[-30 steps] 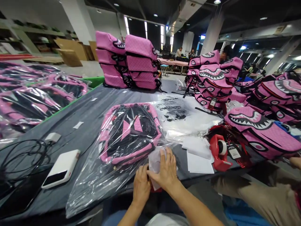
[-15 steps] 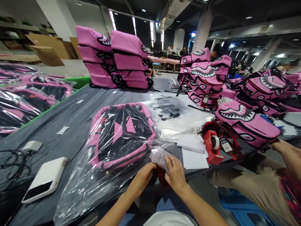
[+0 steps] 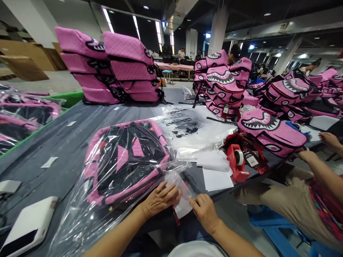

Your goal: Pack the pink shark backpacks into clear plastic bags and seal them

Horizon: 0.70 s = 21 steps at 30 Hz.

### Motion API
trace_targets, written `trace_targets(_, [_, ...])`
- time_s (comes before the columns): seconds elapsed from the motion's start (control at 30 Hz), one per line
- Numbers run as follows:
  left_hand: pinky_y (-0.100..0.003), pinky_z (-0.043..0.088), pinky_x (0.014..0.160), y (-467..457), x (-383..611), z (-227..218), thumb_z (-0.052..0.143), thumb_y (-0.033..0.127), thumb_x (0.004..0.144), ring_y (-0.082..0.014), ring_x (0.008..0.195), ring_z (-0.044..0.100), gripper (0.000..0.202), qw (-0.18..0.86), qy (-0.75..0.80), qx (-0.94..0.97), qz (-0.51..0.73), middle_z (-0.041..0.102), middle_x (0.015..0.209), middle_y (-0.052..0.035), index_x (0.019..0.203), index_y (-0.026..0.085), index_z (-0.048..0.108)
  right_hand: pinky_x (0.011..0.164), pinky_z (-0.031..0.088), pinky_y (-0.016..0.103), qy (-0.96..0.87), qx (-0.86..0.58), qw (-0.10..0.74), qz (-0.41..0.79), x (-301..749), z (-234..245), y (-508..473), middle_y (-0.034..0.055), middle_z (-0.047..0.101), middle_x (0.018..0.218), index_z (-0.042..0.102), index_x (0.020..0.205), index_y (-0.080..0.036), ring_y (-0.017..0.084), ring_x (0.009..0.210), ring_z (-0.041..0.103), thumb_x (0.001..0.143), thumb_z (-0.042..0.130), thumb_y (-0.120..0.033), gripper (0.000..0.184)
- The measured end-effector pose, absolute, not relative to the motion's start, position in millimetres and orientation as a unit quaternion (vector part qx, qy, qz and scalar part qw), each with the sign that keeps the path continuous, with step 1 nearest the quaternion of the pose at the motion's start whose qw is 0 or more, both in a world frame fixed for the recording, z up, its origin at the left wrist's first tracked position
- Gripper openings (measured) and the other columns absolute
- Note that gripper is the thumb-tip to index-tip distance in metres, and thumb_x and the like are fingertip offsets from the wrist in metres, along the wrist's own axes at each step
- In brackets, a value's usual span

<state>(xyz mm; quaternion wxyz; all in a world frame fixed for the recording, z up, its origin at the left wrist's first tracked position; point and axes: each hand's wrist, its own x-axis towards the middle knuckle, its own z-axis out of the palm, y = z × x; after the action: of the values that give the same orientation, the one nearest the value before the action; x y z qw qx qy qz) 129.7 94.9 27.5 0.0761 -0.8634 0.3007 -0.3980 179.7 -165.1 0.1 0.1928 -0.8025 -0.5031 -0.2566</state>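
From my remote seat I have two bare hands near the front edge of the table (image 3: 66,142), which is spread with dark grey, softly creased cloth. My right hand (image 3: 205,211) has its grip closed, thumb and bent forefinger pinching the edge of a thin white sheet (image 3: 184,204), limp and slightly translucent. My left hand (image 3: 161,198) lies over the sheet's other side with curled fingers; I cannot tell whether its grip is tight. The sheet hangs slanted between them, with a glossy red piece (image 3: 177,217) showing at its lower edge.

Just beyond my left hand lies a backpack (image 3: 122,157), padded in black mesh with a rounded pink border, inside a clear plastic bag (image 3: 77,228) whose slack, crinkled end spreads toward me and catches the light. Behind it to the right are flat, shiny printed bags (image 3: 184,134). Nearer are smooth white papers (image 3: 217,179), and touching them a hard red tape dispenser (image 3: 237,164). Farther back, boxy pink backpacks (image 3: 132,69) with a checked, quilted texture stand stacked. On the left sits a white, round-cornered block (image 3: 32,223).
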Motion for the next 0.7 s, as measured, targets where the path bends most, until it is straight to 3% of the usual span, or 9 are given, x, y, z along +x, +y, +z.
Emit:
trace_targets(0.07, [-0.036,0.028,0.127,95.1,130.1,26.6,0.057,0.013,0.096,-0.0126,0.120,0.059,0.022,0.059,0.335,-0.860,-0.380,0.072,0.110,0.0013,0.109,0.026,0.069,0.064,0.033,0.033,-0.521,-0.792,0.184,-0.259,179.4,-2.5,-170.5,0.0023,0.060,0.074,0.066,0.109,-0.018,0.018,0.070,0.052,0.100,0.052,-0.009,0.019])
trace_targets(0.17, [-0.036,0.033,0.125,94.1,132.0,25.5,0.052,0.013,0.098,-0.0151,0.127,0.058,0.018,0.049,0.379,-0.860,-0.338,0.074,0.113,-0.0022,0.100,0.020,0.069,0.063,0.033,0.033,-0.550,-0.780,0.174,-0.243,177.4,-10.2,-179.6,0.0019,0.060,0.073,0.065,0.111,-0.017,0.017,0.070,0.052,0.100,0.050,-0.009,0.020])
trace_targets(0.37, [-0.042,0.048,0.116,89.3,139.5,19.1,0.050,0.010,0.098,-0.0231,0.132,0.058,0.033,0.047,0.387,-0.883,-0.260,0.069,0.130,-0.0153,0.129,0.009,0.060,0.064,0.036,0.032,-0.577,-0.772,0.199,-0.177,183.6,-1.3,-194.9,0.0030,0.062,0.078,0.065,0.112,-0.018,0.018,0.072,0.052,0.088,0.055,-0.008,0.028])
trace_targets(0.5, [-0.042,0.048,0.117,92.5,136.4,22.5,0.046,0.010,0.100,-0.0246,0.136,0.055,0.036,0.064,0.384,-0.884,-0.257,0.065,0.138,-0.0142,0.133,0.008,0.059,0.083,0.047,0.036,-0.559,-0.760,0.331,-0.022,212.7,34.7,-175.2,0.0079,0.069,0.105,0.065,0.119,-0.020,0.022,0.096,0.060,0.081,0.052,-0.016,0.040])
trace_targets(0.6, [-0.043,0.045,0.120,94.8,131.9,27.4,0.041,0.008,0.101,-0.0229,0.137,0.054,0.040,0.069,0.381,-0.885,-0.259,0.065,0.139,-0.0142,0.137,0.009,0.057,0.102,0.047,0.039,-0.449,-0.785,0.417,0.089,238.3,45.2,-138.9,0.0115,0.068,0.126,0.059,0.132,-0.019,0.022,0.118,0.060,0.093,0.042,-0.021,0.042])
trace_targets(0.7, [-0.041,0.043,0.122,94.5,130.4,30.0,0.038,0.008,0.102,-0.0207,0.139,0.053,0.043,0.061,0.378,-0.890,-0.248,0.064,0.140,-0.0145,0.142,0.009,0.053,0.104,0.047,0.041,-0.377,-0.785,0.454,0.189,245.0,36.3,-109.6,0.0137,0.069,0.125,0.060,0.130,-0.016,0.024,0.116,0.063,0.103,0.036,-0.037,0.042])
